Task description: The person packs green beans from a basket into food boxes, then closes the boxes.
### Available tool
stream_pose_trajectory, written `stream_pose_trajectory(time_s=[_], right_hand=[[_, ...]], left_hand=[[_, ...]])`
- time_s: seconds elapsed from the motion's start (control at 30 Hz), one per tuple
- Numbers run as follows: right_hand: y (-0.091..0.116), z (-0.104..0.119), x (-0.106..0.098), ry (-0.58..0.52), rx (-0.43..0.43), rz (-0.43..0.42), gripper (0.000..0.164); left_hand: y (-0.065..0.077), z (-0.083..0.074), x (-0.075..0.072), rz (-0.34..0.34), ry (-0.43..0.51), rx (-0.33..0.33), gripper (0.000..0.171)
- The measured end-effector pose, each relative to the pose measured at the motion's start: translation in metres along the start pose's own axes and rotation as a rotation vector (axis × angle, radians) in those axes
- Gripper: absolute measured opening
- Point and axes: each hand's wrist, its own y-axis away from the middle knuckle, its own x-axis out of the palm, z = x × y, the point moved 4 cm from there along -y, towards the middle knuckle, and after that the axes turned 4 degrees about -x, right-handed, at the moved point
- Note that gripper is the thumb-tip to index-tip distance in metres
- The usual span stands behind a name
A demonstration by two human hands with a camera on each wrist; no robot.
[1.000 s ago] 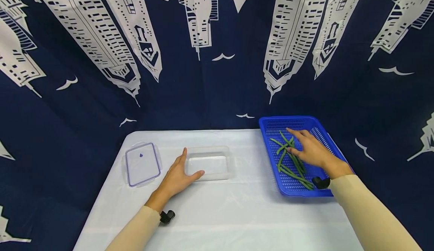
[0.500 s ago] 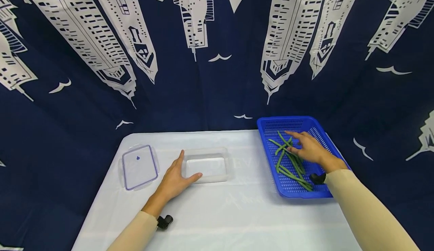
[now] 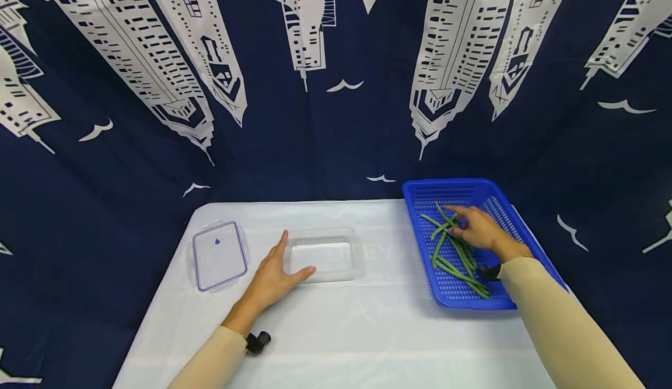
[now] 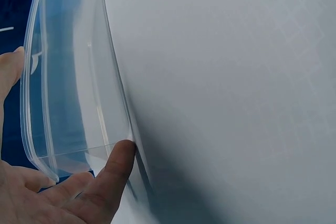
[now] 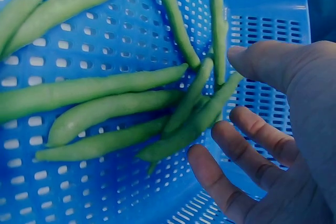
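A clear plastic food container [image 3: 321,256] rests on the white table in the head view. My left hand [image 3: 274,277] is at its left end, thumb and fingers spread; in the left wrist view a fingertip [image 4: 125,150] touches the container wall [image 4: 63,77]. Several green beans [image 3: 464,258] lie loosely crossed in a blue perforated basket [image 3: 446,184]. My right hand [image 3: 480,228] reaches into the basket over the beans. In the right wrist view its thumb [image 5: 262,61] and fingers stand apart beside the bean tips [image 5: 176,142], pinching nothing.
A clear lid with a purple-blue seal [image 3: 219,256] lies flat left of the container. White cloth [image 3: 367,330] covers the table, and a navy curtain with white building prints [image 3: 310,144] hangs behind it.
My right hand has shifted slightly lower toward the beans, and its fingers have drawn in a little. The left hand stays at the container. The head view has shifted slightly.
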Motion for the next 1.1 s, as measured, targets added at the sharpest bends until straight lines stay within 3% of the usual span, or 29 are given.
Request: stream_pose_trajectory(time_s=[0.5, 1.1], right_hand=[[-0.0042, -0.0065, 0.0058, -0.012, 0.057, -0.018, 0.065], [0.0016, -0.0048, 0.0056, -0.029, 0.036, -0.058, 0.062]], left_hand=[[0.0009, 0.0011, 0.0007, -0.008, 0.018, -0.001, 0.128], [-0.0016, 0.0029, 0.0026, -0.016, 0.023, -0.009, 0.128]])
